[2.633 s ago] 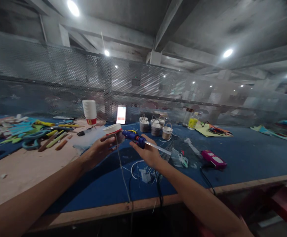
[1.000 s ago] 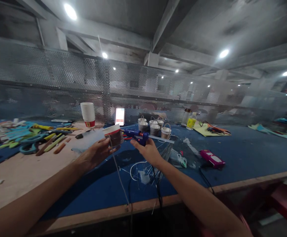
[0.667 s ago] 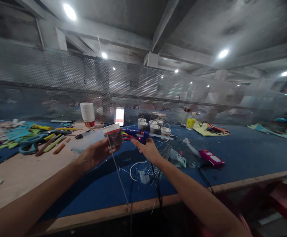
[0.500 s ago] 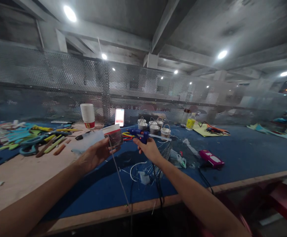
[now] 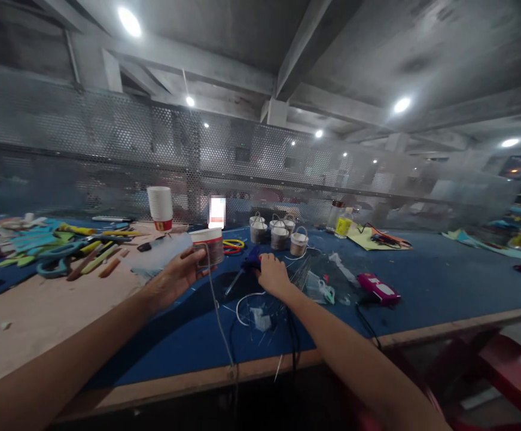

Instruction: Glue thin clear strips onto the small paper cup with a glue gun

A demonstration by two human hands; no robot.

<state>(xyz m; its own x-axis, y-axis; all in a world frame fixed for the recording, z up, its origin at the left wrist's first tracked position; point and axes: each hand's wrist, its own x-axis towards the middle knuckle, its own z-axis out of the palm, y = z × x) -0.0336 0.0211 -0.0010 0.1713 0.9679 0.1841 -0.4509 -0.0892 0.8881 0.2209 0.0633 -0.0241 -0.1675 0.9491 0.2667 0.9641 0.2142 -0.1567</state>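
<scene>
My left hand point(image 5: 186, 270) is closed round a paper cup point(image 5: 214, 246), white at the rim with a red band and a brown-grey covering below. A thin grey cord point(image 5: 218, 314) hangs from the cup down to the table's front edge. Just to the right, low over the table, my right hand point(image 5: 274, 275) grips a blue glue gun point(image 5: 251, 258). The gun's clear glue stick point(image 5: 234, 281) points down to the left. My right fingers are partly hidden, and whether the gun touches the table I cannot tell.
Several small cups with handles point(image 5: 279, 234) stand behind my right hand. A stack of paper cups point(image 5: 160, 208) is at the back left, near scissors point(image 5: 54, 263). Loose wires point(image 5: 302, 272) lie right of centre, with a magenta device point(image 5: 379, 288) beyond them.
My right hand has turned and lowered the glue gun, whose glue stick has swung from pointing right to pointing down-left. My left hand keeps the cup, now slightly lower and more upright.
</scene>
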